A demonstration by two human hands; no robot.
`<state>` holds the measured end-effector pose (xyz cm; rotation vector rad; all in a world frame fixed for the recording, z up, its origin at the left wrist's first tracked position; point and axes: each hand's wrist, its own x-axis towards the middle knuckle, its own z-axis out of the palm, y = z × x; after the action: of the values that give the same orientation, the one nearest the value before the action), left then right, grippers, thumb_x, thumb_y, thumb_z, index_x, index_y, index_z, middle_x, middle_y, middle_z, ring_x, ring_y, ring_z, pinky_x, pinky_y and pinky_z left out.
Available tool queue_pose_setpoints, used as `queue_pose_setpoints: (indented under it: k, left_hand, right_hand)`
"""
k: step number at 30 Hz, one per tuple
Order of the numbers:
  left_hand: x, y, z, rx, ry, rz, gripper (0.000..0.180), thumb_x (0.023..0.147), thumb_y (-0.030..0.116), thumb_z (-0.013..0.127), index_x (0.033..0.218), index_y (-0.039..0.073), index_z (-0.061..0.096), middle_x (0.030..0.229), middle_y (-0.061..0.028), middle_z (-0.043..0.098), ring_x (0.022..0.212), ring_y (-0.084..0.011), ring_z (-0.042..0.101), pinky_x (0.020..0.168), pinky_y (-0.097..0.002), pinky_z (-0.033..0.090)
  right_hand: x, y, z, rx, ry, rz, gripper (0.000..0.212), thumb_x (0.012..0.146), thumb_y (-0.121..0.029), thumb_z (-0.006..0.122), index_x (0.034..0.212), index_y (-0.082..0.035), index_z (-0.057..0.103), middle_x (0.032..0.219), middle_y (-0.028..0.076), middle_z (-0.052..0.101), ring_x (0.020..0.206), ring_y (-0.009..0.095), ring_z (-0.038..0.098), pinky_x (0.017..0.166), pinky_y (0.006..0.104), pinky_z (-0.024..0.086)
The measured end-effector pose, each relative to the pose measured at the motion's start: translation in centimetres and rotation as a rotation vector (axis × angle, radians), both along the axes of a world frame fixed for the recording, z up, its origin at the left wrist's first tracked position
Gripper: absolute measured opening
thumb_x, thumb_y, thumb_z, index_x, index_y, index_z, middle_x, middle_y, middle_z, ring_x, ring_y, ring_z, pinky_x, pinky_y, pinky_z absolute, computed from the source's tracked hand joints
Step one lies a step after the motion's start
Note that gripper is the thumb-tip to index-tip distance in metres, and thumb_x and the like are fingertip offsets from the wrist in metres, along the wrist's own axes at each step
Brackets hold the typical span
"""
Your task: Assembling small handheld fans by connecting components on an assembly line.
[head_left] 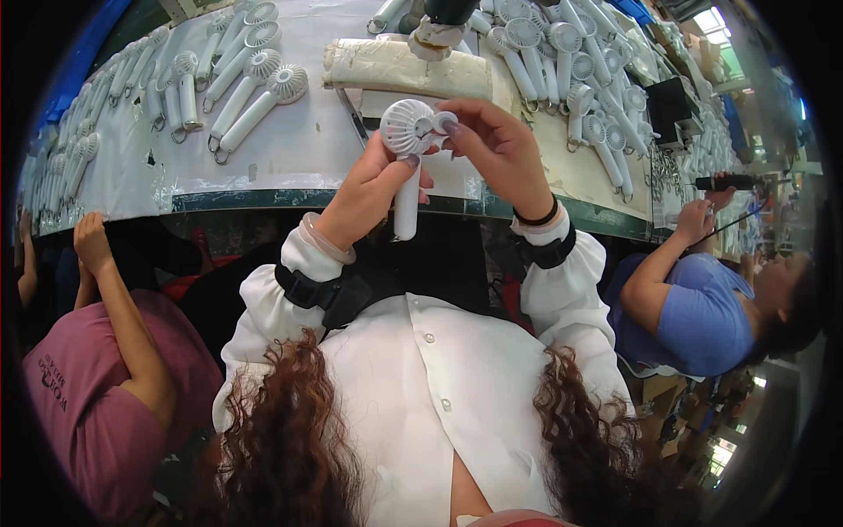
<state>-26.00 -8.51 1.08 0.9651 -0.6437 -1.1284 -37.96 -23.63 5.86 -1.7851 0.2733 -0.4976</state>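
A white handheld fan with a round slotted head is held up over the near edge of the workbench, its handle pointing down toward me. My left hand is closed round the neck of the fan, thumb on the front just under the head. At the right side of the head, my right hand pinches a small round white part between thumb and fingers. That part sits against or just beside the fan head; I cannot tell if it is joined to it.
Many similar white fans lie in rows at the left, and more fans are heaped at the right. Beyond my hands stands a cream padded block under a dark machine head. Co-workers sit at both sides, one in a blue shirt.
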Motion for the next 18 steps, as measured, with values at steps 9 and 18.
queue_pose_setpoints:
  k: [9,18]
  left_hand:
    - [0.0,-0.2,0.8,0.061,-0.097,-0.054,0.032,0.102,0.021,0.038,0.128,0.003,0.032,0.108,-0.0145,0.059,0.067,-0.0080,0.053,0.057,-0.0223,0.050]
    - [-0.2,-0.4,0.2,0.154,-0.173,-0.031,0.028,0.102,0.028,0.041,0.116,0.003,0.042,0.085,-0.0080,0.063,0.055,-0.0071,0.053,0.049,-0.0211,0.047]
  right_hand:
    - [-0.5,-1.7,0.6,-0.712,-0.040,0.033,0.028,0.085,-0.007,0.068,0.112,-0.006,0.066,0.084,0.005,0.061,0.070,0.016,0.060,0.065,0.0269,0.050]
    - [-0.2,-2.3,0.9,-0.995,-0.122,0.121,0.031,0.080,-0.013,0.073,0.110,-0.008,0.067,0.088,0.006,0.058,0.074,0.023,0.059,0.064,0.0322,0.050]
